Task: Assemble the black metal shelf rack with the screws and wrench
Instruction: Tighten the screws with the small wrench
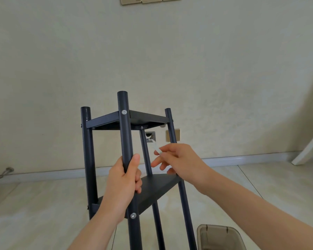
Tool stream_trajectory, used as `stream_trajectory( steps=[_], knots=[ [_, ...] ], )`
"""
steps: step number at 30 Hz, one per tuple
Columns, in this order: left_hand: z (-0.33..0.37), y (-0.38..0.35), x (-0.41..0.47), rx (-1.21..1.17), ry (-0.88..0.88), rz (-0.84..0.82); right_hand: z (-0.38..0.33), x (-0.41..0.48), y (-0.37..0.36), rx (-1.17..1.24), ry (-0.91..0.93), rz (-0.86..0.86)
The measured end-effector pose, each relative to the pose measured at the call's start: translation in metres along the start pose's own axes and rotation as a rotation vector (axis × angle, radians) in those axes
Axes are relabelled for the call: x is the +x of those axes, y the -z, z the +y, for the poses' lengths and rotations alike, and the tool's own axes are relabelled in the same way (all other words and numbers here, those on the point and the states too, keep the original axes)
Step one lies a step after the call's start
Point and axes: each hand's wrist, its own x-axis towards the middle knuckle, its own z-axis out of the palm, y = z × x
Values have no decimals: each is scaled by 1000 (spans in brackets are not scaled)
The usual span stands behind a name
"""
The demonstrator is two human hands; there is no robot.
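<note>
The black metal shelf rack [107, 121] stands upright in front of me, with several round posts and two flat shelves. A silver screw [124, 112] sits in the near post at the upper shelf, and another silver screw [133, 215] at the lower shelf [157, 188]. My left hand [125, 179] grips the near post between the two shelves. My right hand [177, 161] hovers between the near and right posts above the lower shelf, pinching a small light-coloured wrench [157, 149] between thumb and fingers.
A translucent brown plastic bin [219, 237] stands on the tiled floor at the lower right, close to the rack's right post. The wall with sockets [175, 135] is just behind the rack. A white slanted board [309, 148] leans at the far right.
</note>
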Motion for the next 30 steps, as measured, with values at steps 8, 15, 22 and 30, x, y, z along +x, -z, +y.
stream_trajectory(
  steps=[8, 15, 22, 30],
  knots=[
    [-1, 17, -10, 59, -21, -16, -6, 17, -13, 97, -93, 49],
    [1, 17, -16, 94, -56, -43, -14, 31, -33, 80, -83, 49],
    [3, 20, -15, 68, -50, -87, -20, 35, -29, 76, -46, 68],
    [3, 20, -18, 79, -37, -131, -18, 39, -28, 0, 60, 124]
  ],
)
